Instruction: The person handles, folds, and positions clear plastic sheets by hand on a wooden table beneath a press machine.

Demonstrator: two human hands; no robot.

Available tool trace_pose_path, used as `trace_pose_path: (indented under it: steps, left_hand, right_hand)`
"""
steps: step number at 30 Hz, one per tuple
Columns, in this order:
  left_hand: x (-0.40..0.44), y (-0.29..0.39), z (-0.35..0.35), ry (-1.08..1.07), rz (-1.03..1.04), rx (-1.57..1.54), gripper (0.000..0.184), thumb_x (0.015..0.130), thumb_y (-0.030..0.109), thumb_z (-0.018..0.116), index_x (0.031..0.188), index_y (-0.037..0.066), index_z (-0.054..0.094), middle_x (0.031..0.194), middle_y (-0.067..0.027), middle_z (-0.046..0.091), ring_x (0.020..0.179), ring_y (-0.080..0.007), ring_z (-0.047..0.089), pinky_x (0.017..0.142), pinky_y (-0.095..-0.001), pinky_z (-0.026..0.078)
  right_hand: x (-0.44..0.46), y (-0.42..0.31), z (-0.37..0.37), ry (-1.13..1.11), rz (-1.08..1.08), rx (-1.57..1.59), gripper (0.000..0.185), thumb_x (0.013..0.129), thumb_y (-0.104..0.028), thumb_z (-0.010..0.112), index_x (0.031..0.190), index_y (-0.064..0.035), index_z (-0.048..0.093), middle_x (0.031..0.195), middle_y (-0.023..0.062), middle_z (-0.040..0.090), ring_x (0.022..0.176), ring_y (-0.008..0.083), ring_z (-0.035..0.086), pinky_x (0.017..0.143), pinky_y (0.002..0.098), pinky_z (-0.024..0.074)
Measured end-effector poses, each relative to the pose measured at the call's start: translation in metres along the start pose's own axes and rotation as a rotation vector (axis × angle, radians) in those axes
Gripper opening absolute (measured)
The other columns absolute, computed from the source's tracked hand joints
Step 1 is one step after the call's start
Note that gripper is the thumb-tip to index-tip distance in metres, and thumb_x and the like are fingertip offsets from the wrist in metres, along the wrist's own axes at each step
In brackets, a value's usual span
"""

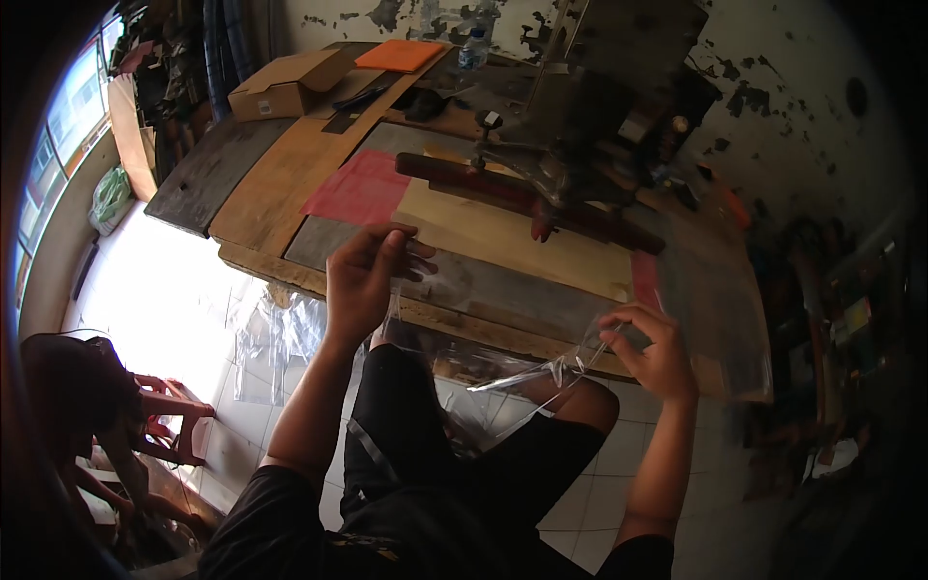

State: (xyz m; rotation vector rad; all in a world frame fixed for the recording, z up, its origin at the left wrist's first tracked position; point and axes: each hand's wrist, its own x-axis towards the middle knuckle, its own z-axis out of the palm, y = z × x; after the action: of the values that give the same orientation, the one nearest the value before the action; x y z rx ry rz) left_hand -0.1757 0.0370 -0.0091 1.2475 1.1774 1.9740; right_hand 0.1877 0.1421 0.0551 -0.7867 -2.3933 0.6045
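A thin clear plastic sheet (556,372) hangs over my lap in front of the workbench, its folds catching the light. My right hand (655,353) pinches its right end between thumb and fingers. At the sheet's other end, my left hand (367,275) is closed with thumb against fingers, and clear plastic hangs just below it. Beyond both hands stands a dark machine with a long bar (599,220) across the bench. Under the bar lie a yellowish strip (503,237) and a pink-red sheet (358,188).
The wooden workbench (275,198) carries a cardboard box (290,85), an orange folded item (398,55) and a water bottle (473,50). More clear plastic (275,333) hangs at the left front edge. Another person (72,396) sits low at left, near a red stool (174,416).
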Motion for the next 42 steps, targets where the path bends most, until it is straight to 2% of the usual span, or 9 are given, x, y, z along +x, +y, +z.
trace_pose_path:
  steps: [6,9,12,15,25,27,37,39,42]
  left_hand:
    - [-0.001,0.005,-0.004,0.024,-0.046,0.027,0.026,0.110,0.019,0.059,0.117,-0.005,0.067,0.094,-0.0160,0.078,0.080,-0.0224,0.078,0.069,-0.0297,0.061]
    - [-0.004,0.015,0.001,0.047,-0.091,0.024,0.028,0.110,0.021,0.060,0.116,-0.006,0.065,0.093,-0.0164,0.077,0.077,-0.0230,0.078,0.066,-0.0294,0.061]
    - [-0.008,0.026,0.008,0.015,-0.142,-0.002,0.028,0.109,0.022,0.062,0.117,-0.005,0.064,0.094,-0.0165,0.077,0.076,-0.0235,0.078,0.066,-0.0290,0.060]
    - [-0.009,0.034,0.013,-0.066,-0.174,-0.102,0.026,0.109,0.020,0.062,0.119,-0.003,0.061,0.104,-0.0163,0.078,0.086,-0.0219,0.079,0.069,-0.0281,0.060]
    - [-0.012,0.042,0.019,-0.091,-0.133,-0.106,0.031,0.108,0.020,0.063,0.130,-0.003,0.062,0.109,-0.0194,0.077,0.092,-0.0248,0.079,0.072,-0.0307,0.060]
    - [-0.012,0.043,0.019,-0.094,-0.154,-0.098,0.030,0.109,0.015,0.061,0.131,-0.003,0.061,0.111,-0.0158,0.078,0.094,-0.0205,0.078,0.074,-0.0285,0.060]
    - [-0.011,0.043,0.023,-0.064,-0.157,-0.098,0.028,0.109,0.017,0.061,0.127,-0.004,0.063,0.109,-0.0158,0.079,0.092,-0.0209,0.079,0.073,-0.0286,0.059]
    - [-0.012,0.043,0.025,-0.031,-0.125,-0.088,0.031,0.108,0.021,0.062,0.124,-0.006,0.063,0.107,-0.0200,0.078,0.090,-0.0251,0.079,0.072,-0.0312,0.061]
    - [-0.010,0.040,0.024,-0.011,-0.116,-0.057,0.033,0.108,0.023,0.062,0.124,-0.006,0.064,0.106,-0.0201,0.078,0.088,-0.0245,0.079,0.070,-0.0306,0.061]
  right_hand:
    - [0.000,-0.002,-0.012,-0.068,0.013,0.133,0.016,0.095,-0.009,0.077,0.106,0.0011,0.074,0.103,0.0107,0.077,0.092,0.0191,0.075,0.083,0.0330,0.0577]
    - [0.001,-0.001,-0.011,-0.005,-0.089,0.154,0.011,0.098,-0.008,0.073,0.103,0.0022,0.075,0.102,0.0108,0.077,0.090,0.0180,0.074,0.083,0.0323,0.0582]
    - [-0.002,0.004,-0.013,0.059,-0.003,0.248,0.012,0.099,-0.008,0.072,0.099,0.0029,0.076,0.100,0.0107,0.077,0.091,0.0179,0.074,0.084,0.0320,0.0574]
    - [-0.002,0.004,-0.015,0.098,0.048,0.215,0.013,0.100,-0.008,0.070,0.098,0.0037,0.076,0.098,0.0106,0.077,0.091,0.0176,0.073,0.085,0.0316,0.0564]
    - [-0.003,0.005,-0.021,0.092,0.070,0.268,0.015,0.102,-0.009,0.069,0.103,0.0040,0.077,0.095,0.0108,0.076,0.091,0.0183,0.073,0.086,0.0313,0.0556]
    - [-0.003,0.004,-0.021,0.092,0.069,0.270,0.016,0.102,-0.010,0.068,0.103,0.0040,0.077,0.095,0.0109,0.077,0.091,0.0185,0.073,0.086,0.0313,0.0556]
    - [-0.002,0.003,-0.022,0.086,0.073,0.258,0.018,0.103,-0.012,0.068,0.104,0.0042,0.077,0.097,0.0116,0.076,0.092,0.0190,0.074,0.087,0.0322,0.0571]
    - [-0.002,0.004,-0.023,0.086,0.076,0.257,0.018,0.103,-0.011,0.068,0.104,0.0042,0.077,0.098,0.0117,0.076,0.092,0.0190,0.074,0.087,0.0323,0.0573]
    - [-0.002,0.004,-0.026,0.090,0.077,0.274,0.016,0.102,-0.010,0.068,0.102,0.0048,0.076,0.097,0.0115,0.076,0.092,0.0190,0.074,0.087,0.0323,0.0572]
